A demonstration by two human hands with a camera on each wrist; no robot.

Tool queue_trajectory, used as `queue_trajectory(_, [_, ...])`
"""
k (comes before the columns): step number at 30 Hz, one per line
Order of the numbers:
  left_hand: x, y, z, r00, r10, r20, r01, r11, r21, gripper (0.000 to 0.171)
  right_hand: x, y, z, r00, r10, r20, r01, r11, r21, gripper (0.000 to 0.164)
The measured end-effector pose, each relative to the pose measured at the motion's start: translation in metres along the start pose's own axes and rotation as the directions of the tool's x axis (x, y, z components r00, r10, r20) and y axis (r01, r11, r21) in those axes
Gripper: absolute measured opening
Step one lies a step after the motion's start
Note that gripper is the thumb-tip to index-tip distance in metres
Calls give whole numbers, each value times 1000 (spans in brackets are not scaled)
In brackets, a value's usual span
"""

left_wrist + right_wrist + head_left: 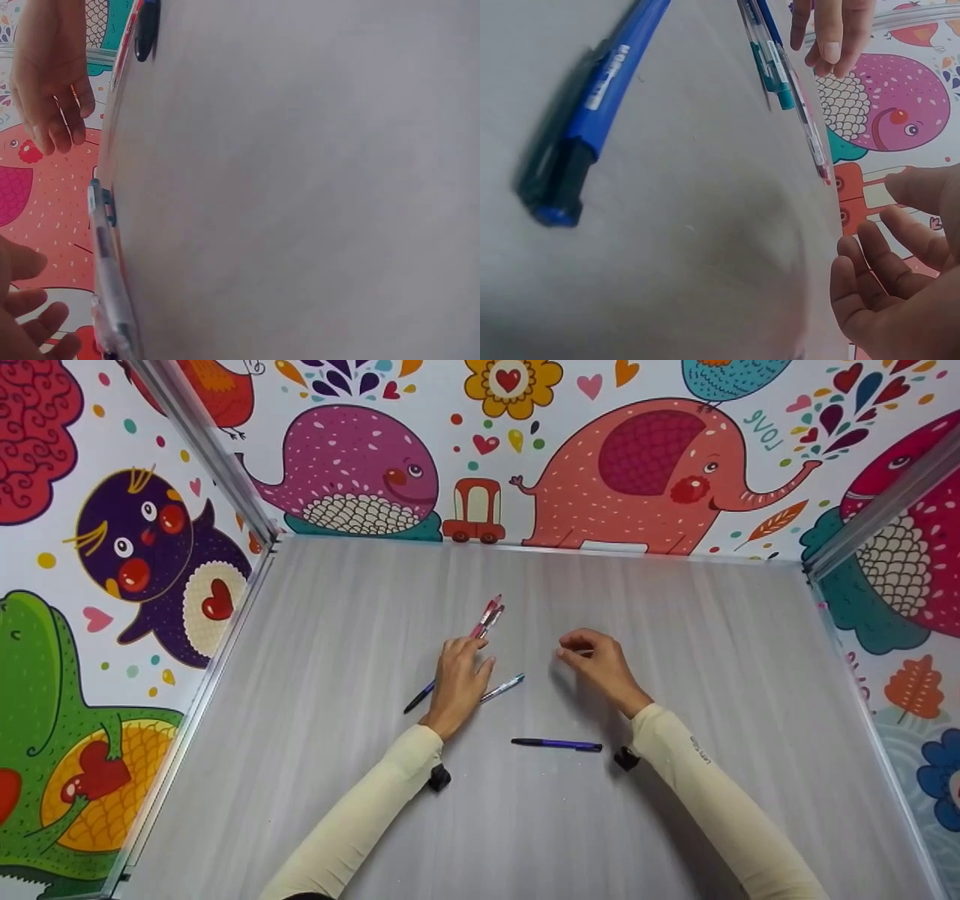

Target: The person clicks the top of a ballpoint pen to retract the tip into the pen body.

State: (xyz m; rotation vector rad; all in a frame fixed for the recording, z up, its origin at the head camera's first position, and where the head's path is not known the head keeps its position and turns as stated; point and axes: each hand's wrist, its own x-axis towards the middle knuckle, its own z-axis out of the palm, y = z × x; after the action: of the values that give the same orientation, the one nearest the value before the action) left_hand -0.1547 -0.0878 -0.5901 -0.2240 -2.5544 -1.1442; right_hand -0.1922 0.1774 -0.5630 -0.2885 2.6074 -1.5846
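Note:
My left hand (459, 682) hovers over a group of pens, its fingers relaxed and holding nothing. Beyond its fingertips lie a pink pen (491, 606) and a clear pen (493, 619), side by side. A dark blue pen (418, 697) shows at its left, partly hidden by the hand. On its right a clear pen with a teal end (502, 688) points away. My right hand (604, 664) is raised above the table, fingers loosely bent and empty, as the right wrist view confirms. Nearer to me a blue pen with black parts (557, 745) lies crosswise.
A grey wood-grain table (337, 607) carries the pens. Printed panels with cartoon animals enclose it; the back wall (502, 457) stands at its far edge. Metal posts (217, 457) rise at the back corners. A small black wrist device (439, 778) sits under the left sleeve.

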Motion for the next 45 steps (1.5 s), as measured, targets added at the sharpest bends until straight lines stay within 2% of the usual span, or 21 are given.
queue_trajectory(8, [2,-8,5,1000,15,-25,-12,996,86,26,10,2,10,1000,-3,29,3,1000,5,23])
queue_trajectory(16, [4,-16,10,999,4,-47,1,994,106,26,17,4,18,998,38,54,-38,999,7,22])
queue_trajectory(24, [4,-20,14,996,17,-86,-6,992,128,25,26,6,25,997,28,70,-28,1000,5,22])
queue_trajectory(34, [5,-20,17,999,-11,-42,21,969,247,25,31,6,30,995,43,91,-46,999,29,19])
queue_trajectory(38, [6,-21,17,1000,-5,-26,13,959,284,23,30,6,30,995,36,94,-38,999,28,18])
queue_trajectory(45, [7,-21,19,999,10,-43,4,950,313,24,29,7,29,995,24,100,-27,999,24,19])
